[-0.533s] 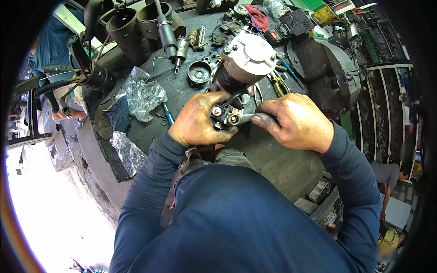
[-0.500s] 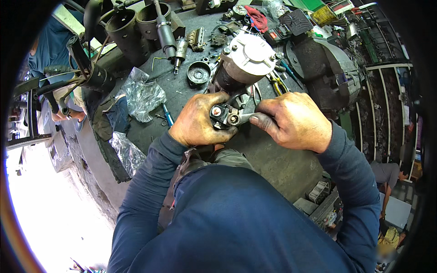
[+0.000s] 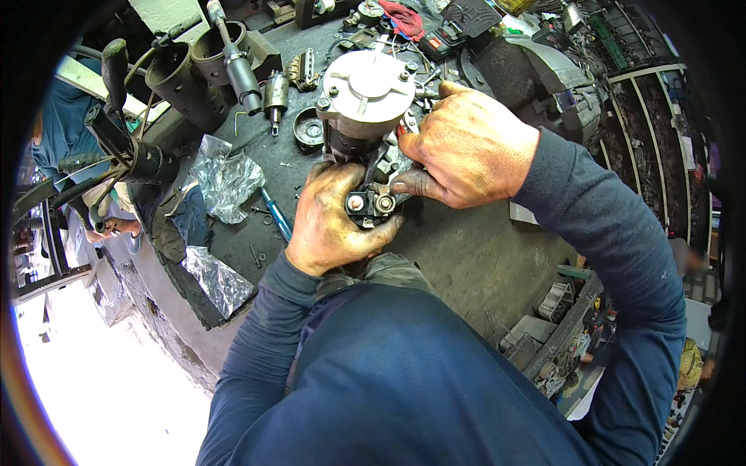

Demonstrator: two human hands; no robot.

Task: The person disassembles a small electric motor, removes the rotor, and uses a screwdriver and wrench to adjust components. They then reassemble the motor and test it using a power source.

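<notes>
Bench (image 3: 466, 256) dark, greasy, cluttered along far edge, person in blue long sleeves leaning over it

Grey housing (image 3: 544, 78) sits far right on bench, biggest item. 2 dark tubes (image 3: 183, 81) stand far left, a metal cylinder (image 3: 241, 74) lying against them. 2 crumpled plastic bags: 1 (image 3: 225, 179) left of centre, 1 (image 3: 217, 276) at near-left edge. Red rag (image 3: 404, 17) at far edge, small round part (image 3: 308, 130) just left of the motor, blue screwdriver (image 3: 276, 213) lying between bag and left hand, loose screws scattered near it

Starter motor (image 3: 365, 101) stands at bench centre, pale cast end cap up with 3 bolts showing, dark body below it. Black solenoid cap (image 3: 371, 206) at its near side, 2 round terminals facing camera

Left hand (image 3: 334, 225) closed around solenoid cap from below and left, thumb across its near edge, firm grip, grimy. Right hand (image 3: 466, 144) curled, coming in from the right, fingertips (image 3: 408, 182) pinched down at top-right of cap, touching it beside the motor body. Can't tell if a tool or small part is between those fingers, they hide it. Both hands touch the same part, wrists apart
</notes>
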